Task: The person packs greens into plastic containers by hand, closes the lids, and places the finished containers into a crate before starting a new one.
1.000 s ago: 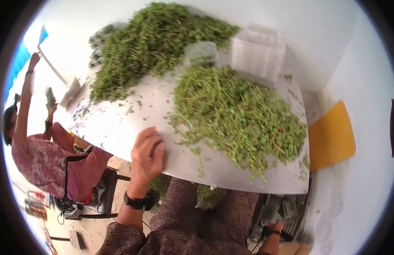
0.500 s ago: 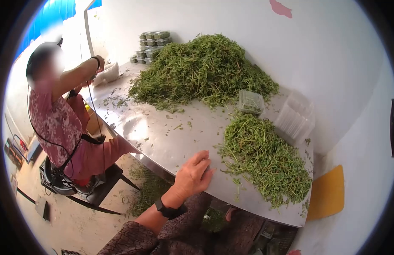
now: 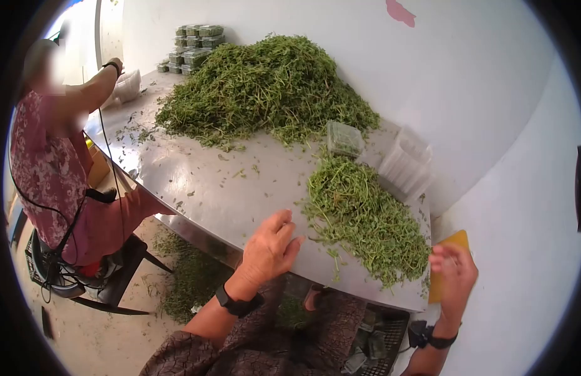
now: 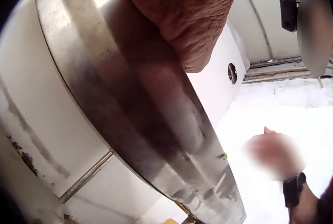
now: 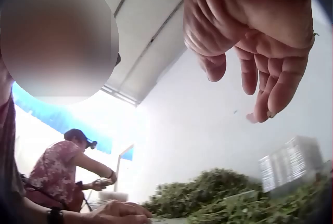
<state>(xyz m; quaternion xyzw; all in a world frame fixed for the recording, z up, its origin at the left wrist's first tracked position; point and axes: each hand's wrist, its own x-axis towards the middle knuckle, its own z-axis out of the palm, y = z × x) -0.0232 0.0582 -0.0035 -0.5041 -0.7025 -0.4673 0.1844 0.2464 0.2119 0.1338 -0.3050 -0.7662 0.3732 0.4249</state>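
My left hand [image 3: 268, 247] rests at the front edge of the metal table [image 3: 221, 194], fingers loosely bent, holding nothing. Up off the table's right corner is my right hand [image 3: 455, 272]; its fingers hang loosely curled around nothing in the right wrist view. Between the two hands lies a small pile of leafy green stems [image 3: 366, 219]. A clear plastic box with greens inside [image 3: 345, 138] sits at that pile's back edge. Beside it leans a stack of clear plastic containers [image 3: 406, 163]. A much larger heap of the same greens [image 3: 265, 94] lies against the wall.
Filled clear boxes [image 3: 193, 47] are stacked at the back left. Another person [image 3: 52, 169] sits at the table's left end, near a pale bowl [image 3: 127, 86]. A yellow chair back [image 3: 436, 291] stands off the right corner. Under the table is a black crate [image 3: 397, 329].
My right hand has risen from low beside the crate to the table's right corner, now without anything in it. The left hand stays by the front edge. The head view has shifted.
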